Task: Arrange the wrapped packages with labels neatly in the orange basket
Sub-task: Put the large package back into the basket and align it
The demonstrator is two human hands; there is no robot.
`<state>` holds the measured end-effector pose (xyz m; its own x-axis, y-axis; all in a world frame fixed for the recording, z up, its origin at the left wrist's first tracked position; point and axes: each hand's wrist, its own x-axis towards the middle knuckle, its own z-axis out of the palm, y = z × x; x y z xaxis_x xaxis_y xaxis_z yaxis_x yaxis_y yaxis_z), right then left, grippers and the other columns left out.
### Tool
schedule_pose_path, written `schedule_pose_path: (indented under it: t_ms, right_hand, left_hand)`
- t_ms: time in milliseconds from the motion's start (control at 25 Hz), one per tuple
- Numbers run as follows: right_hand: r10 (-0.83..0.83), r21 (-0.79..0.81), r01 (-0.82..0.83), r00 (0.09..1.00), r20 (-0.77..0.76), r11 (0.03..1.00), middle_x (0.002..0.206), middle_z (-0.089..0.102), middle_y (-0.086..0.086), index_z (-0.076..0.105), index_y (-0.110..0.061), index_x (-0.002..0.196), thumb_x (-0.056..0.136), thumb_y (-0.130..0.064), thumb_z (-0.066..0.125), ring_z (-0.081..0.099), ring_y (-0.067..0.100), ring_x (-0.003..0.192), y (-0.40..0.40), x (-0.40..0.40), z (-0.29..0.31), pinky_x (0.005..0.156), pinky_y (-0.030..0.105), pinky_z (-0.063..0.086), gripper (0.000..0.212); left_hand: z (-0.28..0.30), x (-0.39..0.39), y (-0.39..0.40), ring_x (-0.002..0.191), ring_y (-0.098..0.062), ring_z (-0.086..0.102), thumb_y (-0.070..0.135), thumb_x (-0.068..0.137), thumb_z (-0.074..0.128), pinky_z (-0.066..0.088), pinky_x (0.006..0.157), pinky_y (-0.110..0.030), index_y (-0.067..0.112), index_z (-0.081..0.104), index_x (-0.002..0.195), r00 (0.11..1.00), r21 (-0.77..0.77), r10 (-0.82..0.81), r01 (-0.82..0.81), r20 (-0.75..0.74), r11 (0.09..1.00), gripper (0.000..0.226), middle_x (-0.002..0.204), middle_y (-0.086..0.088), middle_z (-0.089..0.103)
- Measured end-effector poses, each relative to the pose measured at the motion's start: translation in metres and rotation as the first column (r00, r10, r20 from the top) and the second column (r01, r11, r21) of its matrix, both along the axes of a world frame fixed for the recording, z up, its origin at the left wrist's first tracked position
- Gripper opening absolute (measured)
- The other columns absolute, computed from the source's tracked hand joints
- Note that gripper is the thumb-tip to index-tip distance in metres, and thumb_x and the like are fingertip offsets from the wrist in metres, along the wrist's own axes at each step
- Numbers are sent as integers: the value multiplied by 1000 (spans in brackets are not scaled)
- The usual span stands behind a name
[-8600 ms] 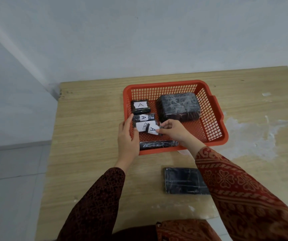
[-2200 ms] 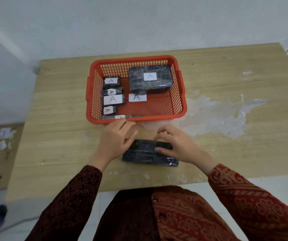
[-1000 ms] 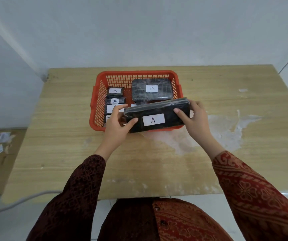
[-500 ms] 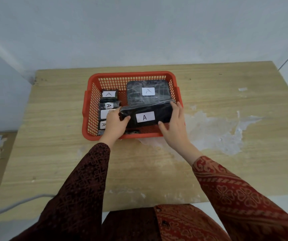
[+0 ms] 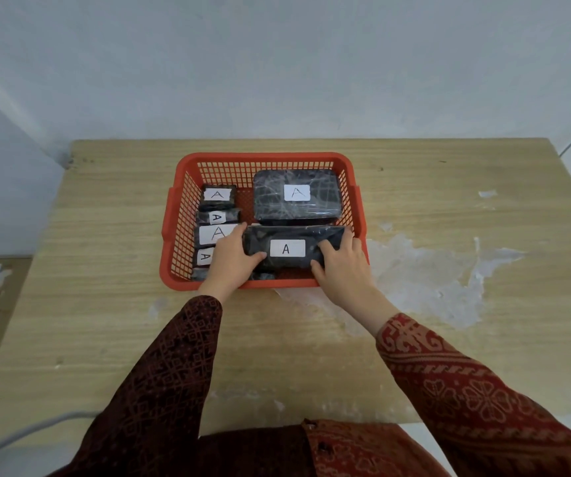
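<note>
Both hands clamp the long black package [image 5: 287, 248], one at each end. Left hand [image 5: 230, 261]: thumb over the near-left corner, fingers wrapped on the left end. Right hand [image 5: 341, 266]: thumb on top beside the white "A" label [image 5: 287, 248], fingers curled over the right end. Package sits label-up inside the orange basket [image 5: 263, 158], near-right area, its right end close against the right wall; can't tell if it rests fully on the floor of the basket.

Hidden/unclear: left hand covers part of the column of small labelled packages [image 5: 216, 223] along the left wall — the third label is half covered, the fourth shows only a corner. A dark item at the near wall [image 5: 262, 276] is mostly blocked; can't identify it. Near rim is partly behind both wrists.

Versus half a second ago: package was tilted above the near half of the basket, now lies lower and flatter, parallel to the big wrapped package [image 5: 297, 196] at far right. At 2.2 s ago it was still on the table [image 5: 112, 325], outside the basket.

Room: narrow gap between the long package and the big one; thin strip of bare mesh between the left column and the big package. Table open all round, white scuffed patch [image 5: 425, 270] to the right.
</note>
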<state>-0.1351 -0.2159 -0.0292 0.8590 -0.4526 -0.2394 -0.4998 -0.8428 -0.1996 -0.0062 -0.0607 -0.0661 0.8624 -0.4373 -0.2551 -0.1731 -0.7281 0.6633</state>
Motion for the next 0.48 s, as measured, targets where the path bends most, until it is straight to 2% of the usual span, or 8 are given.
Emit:
schedule_pose_path:
  t_ms: [120, 240, 320, 400, 480]
  right_hand:
    - [12, 56, -9, 998, -65, 998, 155, 12, 27, 42, -10, 138, 96, -38, 43, 25, 45, 135, -1, 6, -2, 110, 47, 32, 50]
    - [50, 105, -42, 996, -78, 994, 154, 22, 20, 38, -7, 140, 97, -38, 42, 22, 42, 139, -4, 9, -2, 113, 46, 29, 54]
    - [92, 78, -84, 990, -108, 993, 147, 35, 19, 43, -5, 136, 97, -41, 39, 24, 40, 139, -4, 8, -1, 114, 47, 29, 53]
    - [99, 26, -96, 985, -138, 995, 137, 48, 18, 54, -6, 126, 96, -47, 37, 36, 37, 132, 0, 8, 1, 105, 46, 37, 53]
    - [102, 56, -93, 977, -185, 994, 132, 51, 21, 59, -4, 117, 96, -51, 34, 43, 37, 125, 4, 9, 3, 99, 45, 41, 58]
  left_hand:
    - [-3, 6, -1, 130, -32, 39, 39, 71, 80, 35, 106, -38, 10, 19, 151, 991, 128, -124, 130, -53, 983, 105, 140, -18, 41]
    - [-5, 10, -3, 123, -33, 43, 38, 68, 82, 38, 100, -36, 16, 27, 150, 983, 141, -180, 185, -47, 973, 101, 130, -15, 42]
    - [-5, 11, -5, 121, -33, 45, 38, 68, 83, 39, 99, -36, 17, 32, 148, 984, 165, -180, 179, -6, 970, 97, 127, -15, 44]
    - [-5, 9, -6, 120, -33, 46, 39, 67, 83, 41, 97, -36, 19, 34, 147, 986, 182, -167, 161, 19, 970, 96, 126, -15, 44]
    - [-5, 7, -6, 118, -33, 47, 41, 68, 82, 42, 96, -37, 20, 33, 147, 987, 196, -157, 146, 40, 970, 96, 126, -14, 45]
